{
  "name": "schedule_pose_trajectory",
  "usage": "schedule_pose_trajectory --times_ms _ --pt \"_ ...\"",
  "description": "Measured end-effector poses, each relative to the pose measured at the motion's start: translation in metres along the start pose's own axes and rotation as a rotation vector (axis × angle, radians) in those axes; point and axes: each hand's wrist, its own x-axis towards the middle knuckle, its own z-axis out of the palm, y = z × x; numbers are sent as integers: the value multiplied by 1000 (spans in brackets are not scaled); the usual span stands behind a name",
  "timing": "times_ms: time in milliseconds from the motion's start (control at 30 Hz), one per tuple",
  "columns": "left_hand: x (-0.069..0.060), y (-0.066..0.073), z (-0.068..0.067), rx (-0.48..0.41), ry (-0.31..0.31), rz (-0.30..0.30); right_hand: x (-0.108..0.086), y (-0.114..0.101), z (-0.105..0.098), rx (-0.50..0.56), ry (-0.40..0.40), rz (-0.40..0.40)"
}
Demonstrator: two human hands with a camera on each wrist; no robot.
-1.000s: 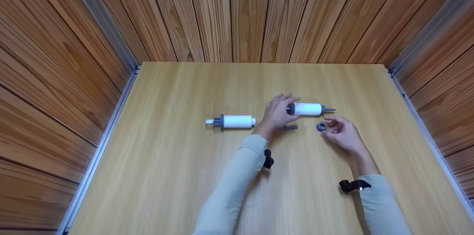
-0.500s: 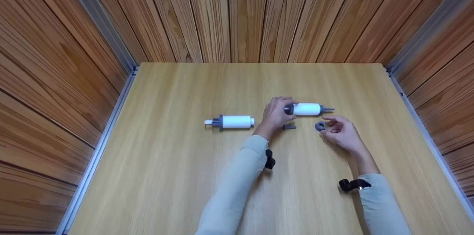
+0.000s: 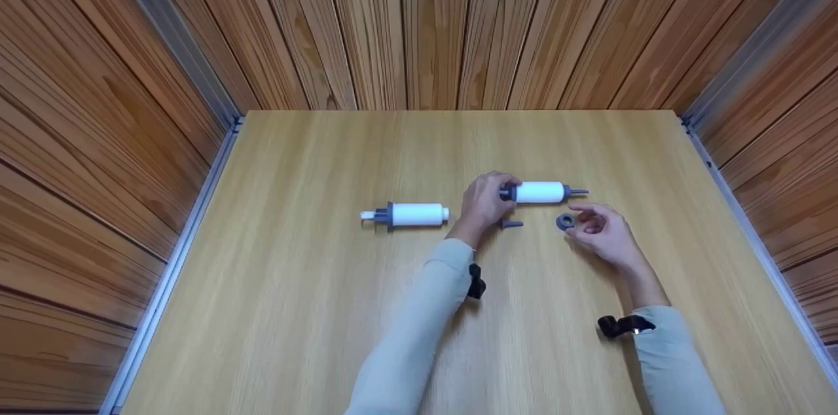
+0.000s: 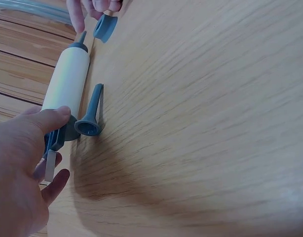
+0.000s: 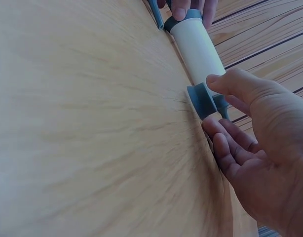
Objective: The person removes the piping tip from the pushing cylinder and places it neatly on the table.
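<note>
Left hand (image 3: 484, 202) gripping white cylinder (image 3: 539, 192), right hand (image 3: 603, 232) pinching grey ring (image 3: 560, 223)
Head: cylinder is pointing past the ring, apparently being positioned; left wrist: thumb (image 4: 52, 120) is pressing near dark collar (image 4: 72, 129); right wrist: ring is sitting beside nozzle (image 5: 223, 111), next probably needing alignment

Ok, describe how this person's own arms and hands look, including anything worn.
The left arm wears a long, pale grey-green fabric sleeve; the right arm has a matching sleeve. A small black device juts inward near each cuff, one on the left, one on the right. The left hand and right hand are ungloved. I see no cables or markings.
</note>
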Motion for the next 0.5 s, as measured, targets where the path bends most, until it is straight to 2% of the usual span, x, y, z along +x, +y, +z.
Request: schedule_pose_trajectory --times_ms 200,500 --pt "0 0 -1 -25 -6 -12 -1 -1 0 -8 -14 13" --pt "0 -1 -1 -83 -1 -4 -3 -1 1 82 16 -18"
